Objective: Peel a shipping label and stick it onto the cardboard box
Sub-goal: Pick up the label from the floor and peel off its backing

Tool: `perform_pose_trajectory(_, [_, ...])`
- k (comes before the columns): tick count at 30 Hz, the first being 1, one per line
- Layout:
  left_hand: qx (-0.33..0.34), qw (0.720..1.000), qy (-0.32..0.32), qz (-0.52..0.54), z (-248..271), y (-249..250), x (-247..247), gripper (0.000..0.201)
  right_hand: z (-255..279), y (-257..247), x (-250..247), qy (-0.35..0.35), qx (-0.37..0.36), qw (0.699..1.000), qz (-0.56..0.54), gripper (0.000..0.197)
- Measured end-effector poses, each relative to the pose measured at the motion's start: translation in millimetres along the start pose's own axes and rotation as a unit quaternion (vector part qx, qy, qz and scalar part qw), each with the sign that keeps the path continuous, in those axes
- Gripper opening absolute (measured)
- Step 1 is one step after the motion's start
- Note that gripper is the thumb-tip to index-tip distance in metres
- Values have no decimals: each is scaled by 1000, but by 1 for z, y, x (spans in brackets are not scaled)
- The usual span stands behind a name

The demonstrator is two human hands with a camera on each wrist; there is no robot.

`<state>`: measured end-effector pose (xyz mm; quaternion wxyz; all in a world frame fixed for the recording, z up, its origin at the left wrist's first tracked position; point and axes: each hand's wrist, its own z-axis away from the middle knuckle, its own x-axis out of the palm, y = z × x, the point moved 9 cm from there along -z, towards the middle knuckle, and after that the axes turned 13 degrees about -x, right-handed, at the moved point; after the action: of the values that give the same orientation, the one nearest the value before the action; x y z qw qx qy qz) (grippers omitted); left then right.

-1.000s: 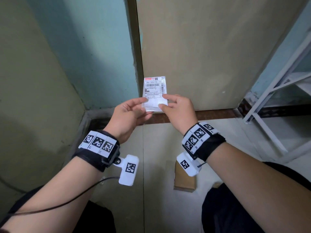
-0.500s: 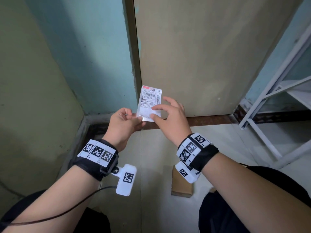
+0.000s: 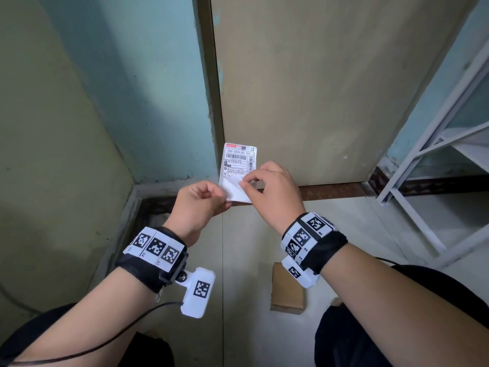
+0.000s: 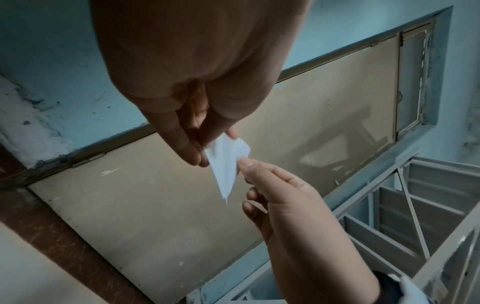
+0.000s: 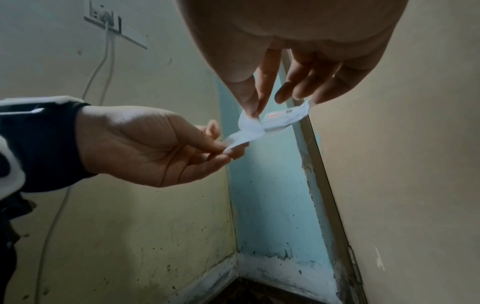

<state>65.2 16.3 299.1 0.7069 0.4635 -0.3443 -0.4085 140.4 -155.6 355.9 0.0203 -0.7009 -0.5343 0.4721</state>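
Note:
A white shipping label (image 3: 239,161) with barcodes is held upright in front of me, between both hands. My left hand (image 3: 201,200) pinches the lower left corner of its backing sheet (image 3: 234,192). My right hand (image 3: 267,181) pinches a lifted corner of the label with thumb and forefinger, so the bottom part is folded back. In the left wrist view the sheet (image 4: 227,164) shows edge-on between the two pinches. In the right wrist view the label (image 5: 275,121) curls away from the backing. A small cardboard box (image 3: 287,290) lies on the floor below my right wrist, partly hidden by it.
A beige door (image 3: 330,88) stands straight ahead, with blue and yellow-green walls to the left. A white metal rack (image 3: 434,165) stands at the right. The floor (image 3: 238,287) is pale tile. A wall socket (image 5: 103,18) with cables hangs on the yellow wall.
The right hand moved from holding the label's lower edge to pinching a corner and folding it back. The bottom of the label now stands off the backing.

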Motion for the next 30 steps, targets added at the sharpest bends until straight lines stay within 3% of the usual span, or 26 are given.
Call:
perform_pose_trajectory(4, [-12,1000,8,-27,0,-4,0,25,0,9,-3,-1,41,999,-22,12])
perform_pose_trajectory(16, [-17,997,42,-61,-3,-6,-11,27,-1,28,-2,20,149,974,-172,9])
perform_pose_trajectory(23, [-26,998,45,-40,-4,-7,-17,18,3,32,2,36,182,957,-222,15])
perform_pose_trajectory(30, [-44,997,60,21,-6,-9,-21,22,6,37,2,63,204,945,-248,16])
